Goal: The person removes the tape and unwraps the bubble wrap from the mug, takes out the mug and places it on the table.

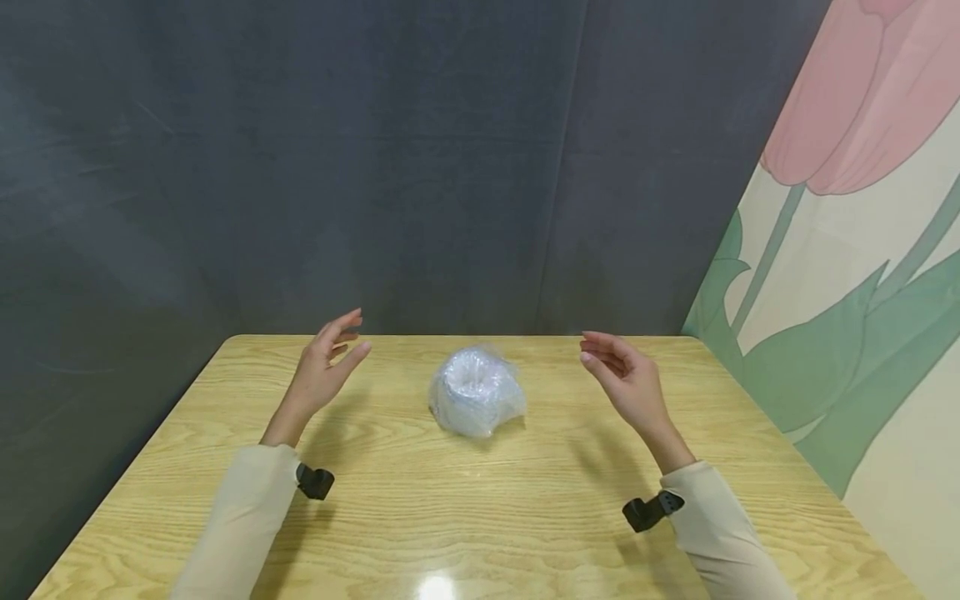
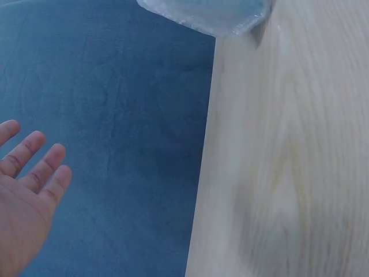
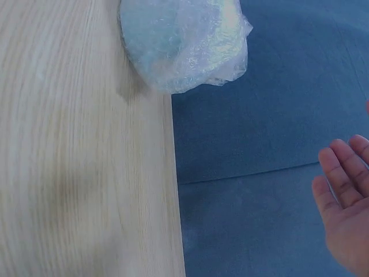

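A rounded bundle of clear bubble wrap sits on the wooden table, its top gathered into a dimple. What it wraps is hidden. To its left my left hand hovers over the table, fingers relaxed and holding nothing. On the other side my right hand is raised, palm inward, fingers loosely bent, also holding nothing. Both hands stand apart from the bundle. In the left wrist view the bundle's edge shows at the top; the right wrist view has more of the bubble wrap near the table edge.
The light wooden table reaches back to a dark grey curtain. A wall panel with painted tulips stands along the right side. Each cream sleeve carries a small black wrist camera.
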A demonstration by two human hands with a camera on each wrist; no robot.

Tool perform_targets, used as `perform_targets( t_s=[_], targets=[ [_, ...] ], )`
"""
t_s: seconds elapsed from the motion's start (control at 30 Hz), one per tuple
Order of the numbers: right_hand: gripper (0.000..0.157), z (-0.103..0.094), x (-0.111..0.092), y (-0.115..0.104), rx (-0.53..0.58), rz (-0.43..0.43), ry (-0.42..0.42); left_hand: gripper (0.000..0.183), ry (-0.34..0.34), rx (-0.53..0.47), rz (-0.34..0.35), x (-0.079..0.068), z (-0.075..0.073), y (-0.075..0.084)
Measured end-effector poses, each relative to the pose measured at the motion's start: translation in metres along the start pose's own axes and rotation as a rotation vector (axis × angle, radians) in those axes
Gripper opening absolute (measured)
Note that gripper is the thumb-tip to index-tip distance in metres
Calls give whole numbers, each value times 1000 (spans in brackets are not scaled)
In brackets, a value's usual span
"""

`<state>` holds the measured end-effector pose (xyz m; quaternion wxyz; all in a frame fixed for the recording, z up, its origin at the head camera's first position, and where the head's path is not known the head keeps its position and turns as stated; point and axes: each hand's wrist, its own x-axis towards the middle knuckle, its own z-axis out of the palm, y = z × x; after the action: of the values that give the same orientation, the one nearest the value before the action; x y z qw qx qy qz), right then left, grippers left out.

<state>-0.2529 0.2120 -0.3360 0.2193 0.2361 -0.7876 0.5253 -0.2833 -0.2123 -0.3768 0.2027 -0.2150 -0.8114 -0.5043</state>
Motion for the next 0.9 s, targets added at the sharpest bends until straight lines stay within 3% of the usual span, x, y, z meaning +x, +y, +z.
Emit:
perform_targets(
  t_s=[0.2,0.43,0.7,0.9],
  targets=[
    [27,5,1,-1,-20,8,-13,52,-9,-30,-1,5,4,7],
    [26,12,4,23,-21,2,-19,47,-23,-58,19,4,7,40],
    [26,17,5,36,-33,10,-14,47,-29,-86,16,3,21,39],
    [25,24,5,17,-27,5,-32,46,-41,-108,24,3,32,38]
  ],
)
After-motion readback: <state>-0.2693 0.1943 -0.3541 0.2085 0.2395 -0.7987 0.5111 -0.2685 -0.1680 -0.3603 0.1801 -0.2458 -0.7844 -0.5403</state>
